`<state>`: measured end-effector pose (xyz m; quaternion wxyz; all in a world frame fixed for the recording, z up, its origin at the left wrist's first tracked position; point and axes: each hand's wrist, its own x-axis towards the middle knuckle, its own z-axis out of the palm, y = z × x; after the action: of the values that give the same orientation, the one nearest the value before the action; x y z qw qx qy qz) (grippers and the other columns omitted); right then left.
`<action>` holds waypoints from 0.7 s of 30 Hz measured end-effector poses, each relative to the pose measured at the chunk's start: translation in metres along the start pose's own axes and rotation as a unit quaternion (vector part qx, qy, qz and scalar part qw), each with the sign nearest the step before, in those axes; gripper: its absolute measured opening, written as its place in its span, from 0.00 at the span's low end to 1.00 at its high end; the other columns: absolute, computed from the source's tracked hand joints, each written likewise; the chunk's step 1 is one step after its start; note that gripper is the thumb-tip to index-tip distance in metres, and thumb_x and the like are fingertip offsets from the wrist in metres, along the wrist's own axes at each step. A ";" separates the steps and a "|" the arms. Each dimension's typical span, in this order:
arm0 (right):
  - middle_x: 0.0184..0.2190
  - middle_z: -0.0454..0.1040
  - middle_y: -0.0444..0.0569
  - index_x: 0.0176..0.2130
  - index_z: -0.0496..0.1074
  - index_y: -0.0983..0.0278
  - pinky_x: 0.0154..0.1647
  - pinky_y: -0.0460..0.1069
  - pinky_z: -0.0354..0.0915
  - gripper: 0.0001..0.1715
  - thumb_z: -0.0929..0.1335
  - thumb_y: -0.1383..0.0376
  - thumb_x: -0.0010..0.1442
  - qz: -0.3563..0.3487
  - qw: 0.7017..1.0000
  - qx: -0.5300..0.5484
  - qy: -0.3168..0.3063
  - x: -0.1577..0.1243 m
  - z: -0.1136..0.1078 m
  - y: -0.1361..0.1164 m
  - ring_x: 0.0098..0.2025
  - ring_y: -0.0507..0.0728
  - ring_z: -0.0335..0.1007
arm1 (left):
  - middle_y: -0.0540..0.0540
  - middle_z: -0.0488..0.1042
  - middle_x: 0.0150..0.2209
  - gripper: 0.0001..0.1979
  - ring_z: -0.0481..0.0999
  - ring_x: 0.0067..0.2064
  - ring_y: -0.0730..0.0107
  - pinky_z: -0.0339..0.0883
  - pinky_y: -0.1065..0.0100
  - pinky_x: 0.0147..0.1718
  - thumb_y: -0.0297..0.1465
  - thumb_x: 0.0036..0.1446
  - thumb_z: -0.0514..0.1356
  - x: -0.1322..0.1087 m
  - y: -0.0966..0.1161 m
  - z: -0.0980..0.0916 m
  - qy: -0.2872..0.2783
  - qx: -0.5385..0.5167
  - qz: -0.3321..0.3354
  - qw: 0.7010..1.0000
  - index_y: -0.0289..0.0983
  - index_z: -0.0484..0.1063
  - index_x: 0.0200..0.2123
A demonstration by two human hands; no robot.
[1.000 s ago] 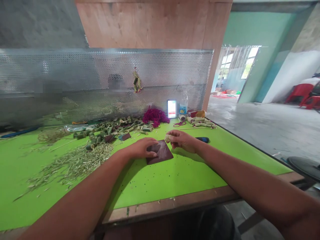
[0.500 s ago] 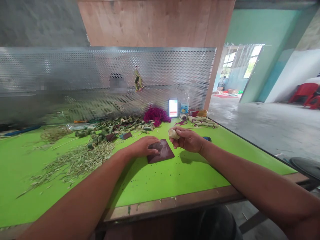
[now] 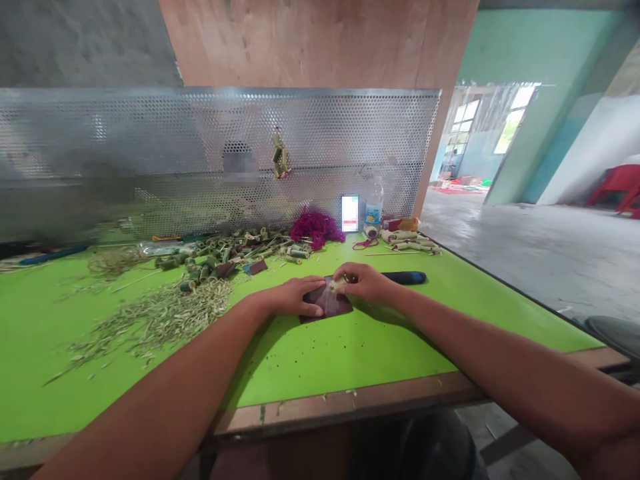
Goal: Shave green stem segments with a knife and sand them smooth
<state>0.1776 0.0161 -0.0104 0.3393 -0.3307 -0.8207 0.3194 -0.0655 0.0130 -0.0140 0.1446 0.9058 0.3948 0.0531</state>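
Note:
On the green tabletop lies a dark brown sheet of sandpaper [image 3: 330, 307] with pale dust marks. My left hand [image 3: 295, 297] rests flat on its left side, fingers stretched out and thumb apart. A short, pale bamboo piece [image 3: 339, 285] is pinched in my right hand [image 3: 367, 283], down against the sandpaper's upper right part. The fingers partly cover the piece. Just behind my right hand lies a dark tool handle [image 3: 407, 277] with a blue band; its other end is hidden by the hand.
Green bamboo pieces [image 3: 203, 270] and a heap of shavings [image 3: 165, 320] spread over the left. Behind are purple yarn [image 3: 315, 228], a lit phone [image 3: 350, 213], a plastic bottle [image 3: 373, 207] and strung bamboo pieces [image 3: 407, 240]. A perforated metal panel [image 3: 190, 147] borders the back.
My right hand has moved left and down, bringing the bamboo piece from above the table onto the sandpaper. More of the dark handle now shows. My left hand stays on the sheet.

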 end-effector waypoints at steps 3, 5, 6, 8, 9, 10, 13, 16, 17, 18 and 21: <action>0.36 0.73 0.48 0.37 0.75 0.64 0.43 0.52 0.63 0.09 0.69 0.68 0.52 -0.037 0.996 -0.077 -0.001 0.003 0.008 0.003 0.39 0.54 0.67 | 0.37 0.48 0.68 0.44 0.50 0.67 0.46 0.45 0.53 0.63 0.51 0.53 0.59 0.001 -0.001 0.001 -0.010 0.006 -0.008 1.000 0.36 0.52 0.66; 0.35 0.74 0.48 0.36 0.74 0.64 0.43 0.51 0.63 0.08 0.69 0.66 0.53 -0.030 0.997 -0.064 -0.011 0.004 0.009 0.006 0.38 0.54 0.68 | 0.37 0.48 0.68 0.44 0.49 0.67 0.46 0.44 0.53 0.63 0.52 0.53 0.59 0.001 -0.001 0.000 -0.015 0.007 -0.011 1.000 0.36 0.51 0.66; 0.34 0.75 0.48 0.36 0.74 0.65 0.43 0.51 0.63 0.08 0.68 0.65 0.54 -0.020 0.998 -0.051 -0.019 0.005 0.008 0.007 0.37 0.54 0.68 | 0.37 0.48 0.68 0.45 0.49 0.67 0.46 0.44 0.53 0.63 0.52 0.53 0.59 0.001 -0.001 0.000 -0.016 0.006 -0.013 1.000 0.36 0.50 0.67; 0.34 0.76 0.49 0.35 0.74 0.65 0.42 0.52 0.64 0.08 0.67 0.63 0.55 -0.005 0.999 -0.037 -0.030 0.005 0.005 0.009 0.37 0.55 0.69 | 0.38 0.48 0.68 0.44 0.49 0.67 0.47 0.44 0.54 0.63 0.53 0.53 0.58 0.001 -0.001 0.000 -0.016 0.006 -0.014 1.000 0.37 0.50 0.66; 0.34 0.76 0.49 0.35 0.74 0.65 0.42 0.52 0.64 0.09 0.67 0.63 0.56 -0.003 0.998 -0.042 -0.035 0.006 0.003 0.008 0.37 0.55 0.70 | 0.39 0.48 0.68 0.44 0.49 0.67 0.46 0.44 0.54 0.63 0.53 0.53 0.58 0.001 -0.001 0.000 -0.016 0.005 -0.015 1.000 0.37 0.51 0.66; 0.35 0.76 0.50 0.36 0.74 0.65 0.42 0.52 0.64 0.09 0.67 0.63 0.56 -0.004 0.998 -0.057 -0.040 0.006 0.001 0.007 0.38 0.56 0.70 | 0.39 0.48 0.68 0.44 0.49 0.67 0.46 0.44 0.54 0.63 0.53 0.52 0.59 0.000 -0.001 0.000 -0.015 0.004 -0.016 1.000 0.38 0.51 0.66; 0.40 0.77 0.51 0.41 0.75 0.65 0.44 0.52 0.64 0.13 0.68 0.64 0.55 -0.020 0.989 -0.135 -0.054 0.006 -0.002 0.002 0.41 0.57 0.71 | 0.39 0.48 0.68 0.44 0.50 0.67 0.45 0.45 0.52 0.63 0.53 0.52 0.59 0.001 -0.001 0.000 -0.013 0.001 -0.014 1.000 0.38 0.52 0.66; 0.44 0.77 0.53 0.47 0.76 0.64 0.47 0.52 0.64 0.18 0.69 0.64 0.55 -0.025 0.973 -0.224 -0.059 0.005 -0.001 -0.001 0.43 0.58 0.71 | 0.39 0.47 0.68 0.44 0.49 0.67 0.45 0.44 0.52 0.63 0.53 0.53 0.59 0.002 0.000 -0.001 -0.020 0.008 -0.010 1.000 0.38 0.51 0.67; 0.44 0.77 0.53 0.48 0.75 0.64 0.47 0.52 0.65 0.19 0.69 0.63 0.56 -0.031 0.966 -0.249 -0.062 0.004 0.000 -0.001 0.43 0.57 0.72 | 0.39 0.46 0.68 0.45 0.48 0.67 0.45 0.43 0.52 0.63 0.53 0.53 0.59 0.002 0.000 -0.002 -0.025 0.014 -0.013 1.000 0.38 0.50 0.67; 0.44 0.77 0.53 0.48 0.75 0.64 0.47 0.52 0.65 0.19 0.68 0.63 0.57 -0.045 0.959 -0.272 -0.064 0.003 0.002 0.000 0.42 0.57 0.72 | 0.39 0.46 0.69 0.45 0.48 0.67 0.46 0.43 0.52 0.64 0.53 0.53 0.59 0.003 0.001 -0.002 -0.031 0.018 -0.019 0.999 0.38 0.49 0.67; 0.44 0.77 0.52 0.47 0.76 0.62 0.51 0.54 0.63 0.16 0.67 0.65 0.59 -0.149 0.930 -0.325 -0.090 0.002 0.010 0.003 0.46 0.58 0.71 | 0.38 0.45 0.69 0.46 0.48 0.67 0.48 0.43 0.55 0.64 0.52 0.53 0.59 0.003 0.004 -0.004 -0.043 0.027 -0.032 0.998 0.36 0.47 0.67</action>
<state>0.1700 0.0166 -0.0171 0.1813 -0.2664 -0.9466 0.0095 -0.0615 0.0135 -0.0091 0.1387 0.8978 0.4180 -0.0011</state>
